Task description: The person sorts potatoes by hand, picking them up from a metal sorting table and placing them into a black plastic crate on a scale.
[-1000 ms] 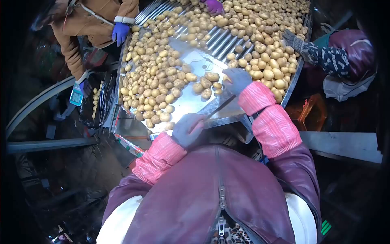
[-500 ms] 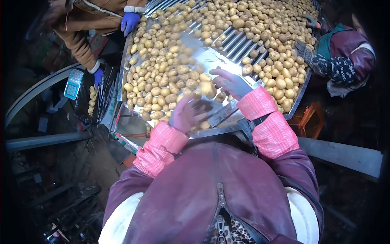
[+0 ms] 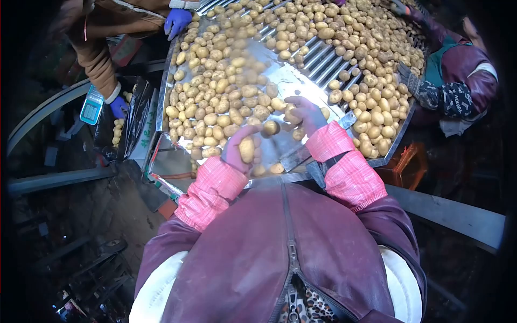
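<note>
My left hand (image 3: 237, 149), in a pinkish-purple glove, curls around a potato (image 3: 246, 149) near the front edge of the metal table (image 3: 293, 141). Just beyond its fingertips is a darker potato (image 3: 271, 127). My right hand (image 3: 306, 114), gloved alike, has its fingers bent around another potato (image 3: 292, 114) over the shiny metal surface. Many potatoes (image 3: 215, 86) lie spread to the left of my hands, and more (image 3: 377, 107) are piled on the right beside metal rollers (image 3: 326, 64).
At the upper left a person in blue gloves (image 3: 176, 22) reaches into a black-lined box (image 3: 141, 116) beside a teal scale (image 3: 91, 105). Another person's gloved hand (image 3: 409, 79) touches the pile at right. An orange crate (image 3: 405, 166) stands below the table's right edge.
My left hand has closed around a potato and turned. My right hand has moved slightly left, onto a potato. The co-worker's hand at the box has shifted down and left.
</note>
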A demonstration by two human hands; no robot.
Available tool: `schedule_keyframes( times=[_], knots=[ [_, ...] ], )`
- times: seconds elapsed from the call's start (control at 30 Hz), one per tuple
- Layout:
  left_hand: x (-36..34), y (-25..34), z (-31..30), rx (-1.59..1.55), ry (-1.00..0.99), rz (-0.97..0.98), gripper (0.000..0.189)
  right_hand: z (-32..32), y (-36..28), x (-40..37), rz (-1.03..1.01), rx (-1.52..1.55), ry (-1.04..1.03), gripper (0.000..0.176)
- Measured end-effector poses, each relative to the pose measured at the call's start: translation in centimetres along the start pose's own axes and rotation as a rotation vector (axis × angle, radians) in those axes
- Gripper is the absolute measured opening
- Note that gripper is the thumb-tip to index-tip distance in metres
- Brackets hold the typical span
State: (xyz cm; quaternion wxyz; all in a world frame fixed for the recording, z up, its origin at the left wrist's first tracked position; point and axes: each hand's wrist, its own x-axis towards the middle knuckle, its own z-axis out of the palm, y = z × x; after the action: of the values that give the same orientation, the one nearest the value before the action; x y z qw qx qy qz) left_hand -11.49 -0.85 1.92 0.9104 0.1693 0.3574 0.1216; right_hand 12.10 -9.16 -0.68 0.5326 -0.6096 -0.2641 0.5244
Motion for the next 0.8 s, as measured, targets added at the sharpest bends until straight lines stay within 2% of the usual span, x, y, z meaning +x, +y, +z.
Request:
schedule_keyframes(
  times=[0.1, 0.13, 0.33, 0.43, 0.53, 0.63, 0.67, 0.77, 0.8],
  knots=[
    [0.8, -0.4, -0.4, 0.010, -0.056, -0.002, 0.033, 0.0, -2.4, -2.3, 0.049, 0.440, -0.041, 0.050],
    [1.0, -0.6, -0.5, 0.025, -0.075, 0.007, 0.033, -0.3, -2.3, -2.6, 0.041, 0.447, -0.023, 0.048],
    [-0.2, -1.5, 1.0, 0.058, -0.043, 0.031, 0.034, 0.5, -2.7, -5.0, 0.074, 0.290, 0.260, 0.037],
    [-1.1, -1.3, 2.1, 0.116, 0.078, 0.010, 0.038, 0.3, -1.7, -4.2, -0.022, 0.172, 0.306, 0.036],
    [-1.0, -1.9, 1.8, 0.104, 0.119, 0.028, 0.039, -0.2, -2.3, -4.2, -0.033, -0.019, 0.174, 0.037],
    [-0.9, -2.3, 1.6, 0.094, 0.123, 0.051, 0.037, -3.0, -1.2, -3.6, -0.261, -0.693, 0.408, 0.032],
    [-0.4, -2.6, 0.9, 0.067, 0.085, 0.047, 0.037, -5.5, 1.9, -2.1, -0.564, -1.092, 0.491, 0.036],
    [-0.3, -3.1, 1.3, 0.046, 0.085, 0.034, 0.037, -2.5, -5.7, -5.7, 0.069, -1.619, 0.035, 0.047],
    [-0.7, -3.1, 1.8, 0.047, 0.100, 0.035, 0.037, -2.6, -5.5, -5.6, 0.039, -1.607, -0.022, 0.050]
  ],
)
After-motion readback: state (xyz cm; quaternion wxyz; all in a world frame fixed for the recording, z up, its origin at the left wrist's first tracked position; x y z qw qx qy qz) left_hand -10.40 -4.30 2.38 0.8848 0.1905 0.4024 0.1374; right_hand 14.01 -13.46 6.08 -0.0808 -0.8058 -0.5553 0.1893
